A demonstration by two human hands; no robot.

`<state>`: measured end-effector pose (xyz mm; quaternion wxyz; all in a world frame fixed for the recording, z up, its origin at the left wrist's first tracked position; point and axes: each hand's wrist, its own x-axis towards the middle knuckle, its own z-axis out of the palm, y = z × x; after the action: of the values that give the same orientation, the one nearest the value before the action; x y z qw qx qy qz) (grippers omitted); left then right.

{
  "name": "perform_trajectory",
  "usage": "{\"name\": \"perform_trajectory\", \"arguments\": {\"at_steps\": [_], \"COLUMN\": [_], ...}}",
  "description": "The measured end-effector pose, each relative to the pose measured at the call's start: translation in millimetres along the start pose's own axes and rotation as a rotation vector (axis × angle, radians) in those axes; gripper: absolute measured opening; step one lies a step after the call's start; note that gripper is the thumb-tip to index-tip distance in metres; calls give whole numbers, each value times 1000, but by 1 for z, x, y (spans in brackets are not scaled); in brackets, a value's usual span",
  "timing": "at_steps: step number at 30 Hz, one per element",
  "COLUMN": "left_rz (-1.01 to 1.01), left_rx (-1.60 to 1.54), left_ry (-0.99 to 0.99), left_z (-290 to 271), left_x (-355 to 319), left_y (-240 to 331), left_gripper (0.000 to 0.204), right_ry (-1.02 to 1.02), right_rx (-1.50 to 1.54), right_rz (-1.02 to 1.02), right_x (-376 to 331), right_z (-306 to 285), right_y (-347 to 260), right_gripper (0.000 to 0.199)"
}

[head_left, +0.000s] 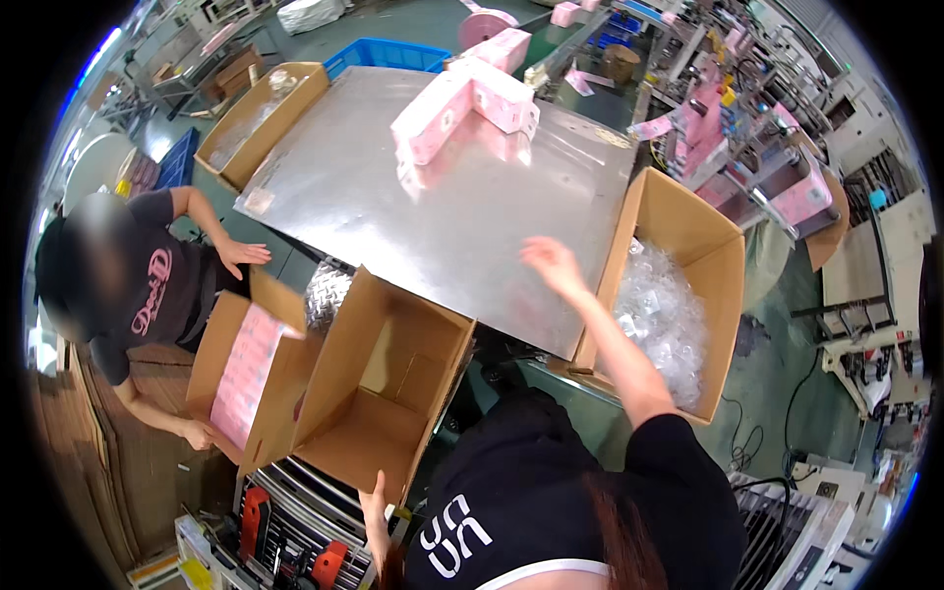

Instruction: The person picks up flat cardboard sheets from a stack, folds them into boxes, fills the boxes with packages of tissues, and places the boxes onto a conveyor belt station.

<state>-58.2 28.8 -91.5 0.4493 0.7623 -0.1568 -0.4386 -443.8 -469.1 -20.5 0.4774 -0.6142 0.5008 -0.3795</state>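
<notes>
My left hand (pixel 375 511) is at the near rim of an open cardboard box (pixel 379 393), its fingers closed over the edge. Bare cardboard shows inside this box. Slightly blurred, my right hand (pixel 553 264) hovers over or just touches the metal tabletop (pixel 344 177), fingers apart and holding nothing. Farther along the table, several pink printed packs (pixel 433 118) lie against one another. Under my right forearm stands a cardboard box (pixel 723 256) with clear plastic pieces (pixel 659 320) in it.
At the left, a co-worker (pixel 147 265) holds a cardboard box (pixel 265 413) of pink packs. Another box (pixel 231 162) and a blue crate (pixel 393 51) stand by the table's far side. A roller conveyor (pixel 315 506) lies below; machinery (pixel 708 128) stands far right.
</notes>
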Motion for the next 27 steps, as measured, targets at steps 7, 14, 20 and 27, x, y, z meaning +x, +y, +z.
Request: {"name": "perform_trajectory", "arguments": {"at_steps": [7, 14, 20, 27], "left_rz": [724, 940, 967, 1098], "left_rx": [628, 901, 762, 779], "left_ry": [357, -334, -416, -475], "left_z": [73, 143, 154, 163], "left_x": [-30, -5, 1, 2], "left_y": [110, 164, 175, 195], "left_gripper": [69, 38, 18, 16], "right_ry": [88, -218, 245, 430], "right_rx": [-731, -1089, -611, 106], "right_rz": [532, 612, 324, 411], "right_x": [-149, -168, -198, -196], "right_z": [-199, -102, -151, -189], "right_y": [99, 91, 91, 53], "right_gripper": [92, 71, 34, 30]}}
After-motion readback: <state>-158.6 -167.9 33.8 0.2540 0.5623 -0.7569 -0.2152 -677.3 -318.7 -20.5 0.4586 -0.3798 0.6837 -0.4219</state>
